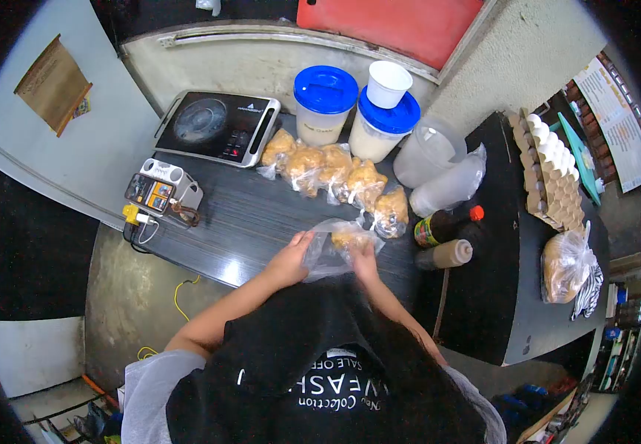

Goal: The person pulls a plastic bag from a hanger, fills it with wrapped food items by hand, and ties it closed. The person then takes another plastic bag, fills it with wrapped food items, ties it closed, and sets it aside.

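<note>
Near the front edge of the dark counter, a clear plastic bag point(324, 251) with golden-brown food point(350, 238) inside lies between my hands. My left hand point(291, 260) pinches the bag's left side. On its right side, my right hand point(364, 260) grips the plastic close to the food. Just beyond, several tied clear bags of similar food point(334, 166) stand in a slanting row, the nearest one point(391, 213) to the right of my right hand.
An induction cooker point(217, 126) sits at the back left, with a phone point(150, 192) nearer. Blue-lidded tubs point(326, 92), a plastic pitcher point(428, 155), a dark bottle point(439, 228) and a squeeze bottle point(450, 254) stand right. Egg trays point(550, 174) rest on the right counter point(513, 318).
</note>
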`<state>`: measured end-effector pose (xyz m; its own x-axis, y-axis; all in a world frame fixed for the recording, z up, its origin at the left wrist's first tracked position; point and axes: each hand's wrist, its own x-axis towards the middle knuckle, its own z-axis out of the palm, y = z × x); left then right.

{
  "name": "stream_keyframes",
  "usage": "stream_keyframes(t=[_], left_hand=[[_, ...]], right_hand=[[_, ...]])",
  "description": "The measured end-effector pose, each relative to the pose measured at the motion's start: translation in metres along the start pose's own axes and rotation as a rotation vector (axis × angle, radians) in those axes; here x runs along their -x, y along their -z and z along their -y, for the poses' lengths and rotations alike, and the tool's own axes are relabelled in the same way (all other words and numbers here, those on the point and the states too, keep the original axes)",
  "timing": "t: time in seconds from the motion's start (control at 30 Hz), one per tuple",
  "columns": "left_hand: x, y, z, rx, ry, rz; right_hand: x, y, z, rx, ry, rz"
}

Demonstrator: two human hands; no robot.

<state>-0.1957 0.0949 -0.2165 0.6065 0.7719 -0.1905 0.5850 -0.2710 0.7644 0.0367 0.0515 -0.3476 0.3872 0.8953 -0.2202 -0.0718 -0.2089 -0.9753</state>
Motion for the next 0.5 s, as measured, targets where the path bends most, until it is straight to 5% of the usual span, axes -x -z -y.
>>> stream_keyframes(t=[0.07, 0.13, 0.23, 0.37, 0.5], left_hand=[[0.0, -0.001, 0.002, -0.032, -0.069, -0.018], [-0.001, -0.001, 0.001, -0.035, -0.128, -0.024], [0.005, 0.004, -0.002, -0.022, -0.145, 0.008], [0.006, 0.01, -0.008, -0.047, -0.144, 0.071], [0.012, 0.02, -0.015, -0.052, -0.138, 0.072]], right_hand=[[0.005, 0.009, 0.005, 0.339, -0.004, 0.073], [0.036, 0.015, 0.093, 0.872, -0.071, 0.222], [0.041, 0.027, 0.144, 1.001, 0.002, 0.281], [-0.003, 0.053, 0.127, 0.883, 0.163, -0.082], [-0.048, 0.072, 0.083, 1.067, 0.224, -0.154]])
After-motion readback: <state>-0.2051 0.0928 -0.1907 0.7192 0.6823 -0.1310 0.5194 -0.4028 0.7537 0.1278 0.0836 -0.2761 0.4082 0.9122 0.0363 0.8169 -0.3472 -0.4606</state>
